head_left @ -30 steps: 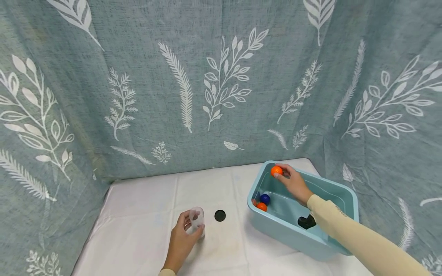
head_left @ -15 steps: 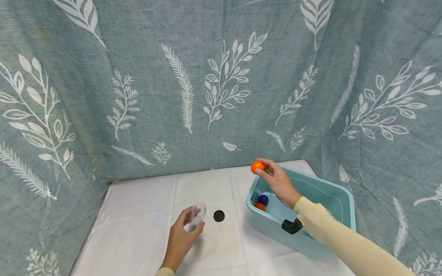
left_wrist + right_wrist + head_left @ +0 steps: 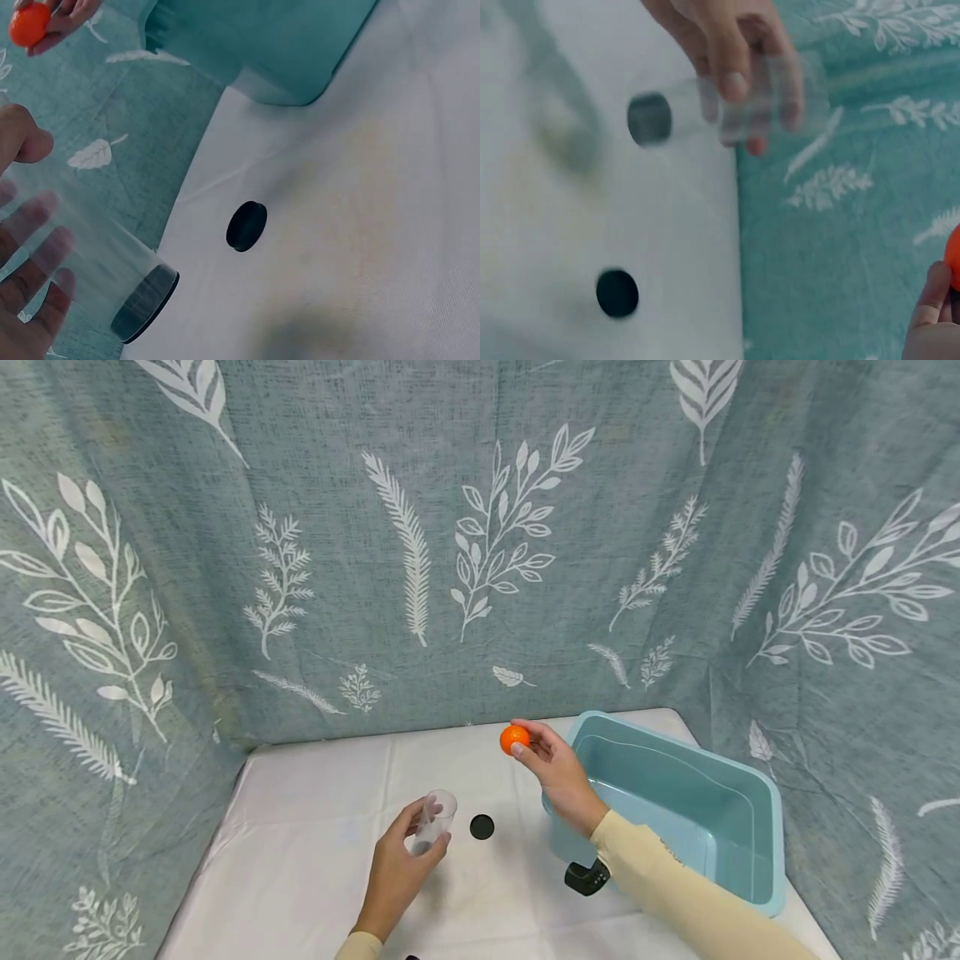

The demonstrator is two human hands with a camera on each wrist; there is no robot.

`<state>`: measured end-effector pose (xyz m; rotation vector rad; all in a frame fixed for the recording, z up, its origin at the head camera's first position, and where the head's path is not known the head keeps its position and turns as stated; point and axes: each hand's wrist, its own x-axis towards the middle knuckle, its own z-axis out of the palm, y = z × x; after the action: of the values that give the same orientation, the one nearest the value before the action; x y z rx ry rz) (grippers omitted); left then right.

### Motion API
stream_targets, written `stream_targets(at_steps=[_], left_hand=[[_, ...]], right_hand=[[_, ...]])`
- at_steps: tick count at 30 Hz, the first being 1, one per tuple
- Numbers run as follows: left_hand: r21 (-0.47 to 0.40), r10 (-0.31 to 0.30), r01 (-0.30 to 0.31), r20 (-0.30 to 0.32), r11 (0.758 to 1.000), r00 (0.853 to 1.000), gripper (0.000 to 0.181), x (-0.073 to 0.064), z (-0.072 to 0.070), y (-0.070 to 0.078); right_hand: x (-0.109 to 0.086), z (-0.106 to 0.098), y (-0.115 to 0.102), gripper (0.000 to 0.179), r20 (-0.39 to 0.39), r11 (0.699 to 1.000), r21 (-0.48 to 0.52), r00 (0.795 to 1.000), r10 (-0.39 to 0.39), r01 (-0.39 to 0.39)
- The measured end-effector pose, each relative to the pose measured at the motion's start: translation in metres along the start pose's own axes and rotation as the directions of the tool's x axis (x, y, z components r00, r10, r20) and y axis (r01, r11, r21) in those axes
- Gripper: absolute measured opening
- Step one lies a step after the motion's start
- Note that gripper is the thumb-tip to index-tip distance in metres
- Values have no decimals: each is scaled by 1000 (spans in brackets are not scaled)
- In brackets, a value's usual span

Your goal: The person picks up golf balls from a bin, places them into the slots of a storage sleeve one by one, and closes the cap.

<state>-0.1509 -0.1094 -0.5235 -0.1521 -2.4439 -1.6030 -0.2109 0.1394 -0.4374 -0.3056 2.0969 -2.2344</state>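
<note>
My left hand (image 3: 397,872) grips a clear plastic tube (image 3: 442,810) round its side, the mouth facing up and tilted slightly to the right. A black base (image 3: 146,304) closes the tube's lower end in the left wrist view, and no ball shows inside. My right hand (image 3: 564,777) pinches an orange ball (image 3: 514,740) between thumb and fingers, up to the right of the tube. In the right wrist view, the ball (image 3: 955,259) shows only at the edge. A round black lid (image 3: 482,827) lies on the table between the hands.
A light-blue bin (image 3: 772,827) stands at the right, its left end partly hidden by my right hand and forearm. The table has a white cloth (image 3: 315,827). A patterned green-grey curtain (image 3: 337,568) hangs behind and at both sides.
My right hand has carried the orange ball left, out of the bin and toward the tube. The left hand keeps its grip, the tube tilting a little rightward. The balls inside the bin are now hidden.
</note>
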Motion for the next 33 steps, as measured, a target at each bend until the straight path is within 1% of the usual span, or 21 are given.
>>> stream_targets(at_steps=[3, 7, 12, 15, 20, 25, 29, 33], left_hand=[[-4, -1, 1, 1, 1000, 1000, 56, 0, 0, 3], [9, -14, 14, 0, 1000, 1000, 56, 0, 2, 5], [9, -10, 10, 10, 1000, 1000, 56, 0, 5, 8], [13, 1, -1, 18, 1000, 1000, 56, 0, 7, 9], [41, 4, -4, 15, 999, 1000, 54, -1, 9, 10], [47, 9, -9, 13, 999, 1000, 53, -1, 9, 10], [48, 10, -10, 1, 999, 1000, 51, 0, 8, 10], [44, 11, -11, 9, 999, 1000, 51, 2, 7, 9]], right_hand=[[-1, 14, 11, 45, 11, 1000, 7, 1000, -21, 21], [-6, 30, 24, 46, 45, 999, -20, 998, -34, 35], [-14, 47, 38, 48, 96, 1000, -9, 995, -6, 7], [-17, 55, 44, 48, 105, 1000, -5, 994, 6, -5], [-19, 62, 49, 45, 110, 1000, -3, 994, 13, -13], [-22, 66, 51, 43, 125, 1000, 19, 992, 17, -19], [-23, 68, 51, 42, 134, 999, 43, 991, 7, -13], [-23, 69, 55, 42, 145, 998, 55, 989, -7, -1]])
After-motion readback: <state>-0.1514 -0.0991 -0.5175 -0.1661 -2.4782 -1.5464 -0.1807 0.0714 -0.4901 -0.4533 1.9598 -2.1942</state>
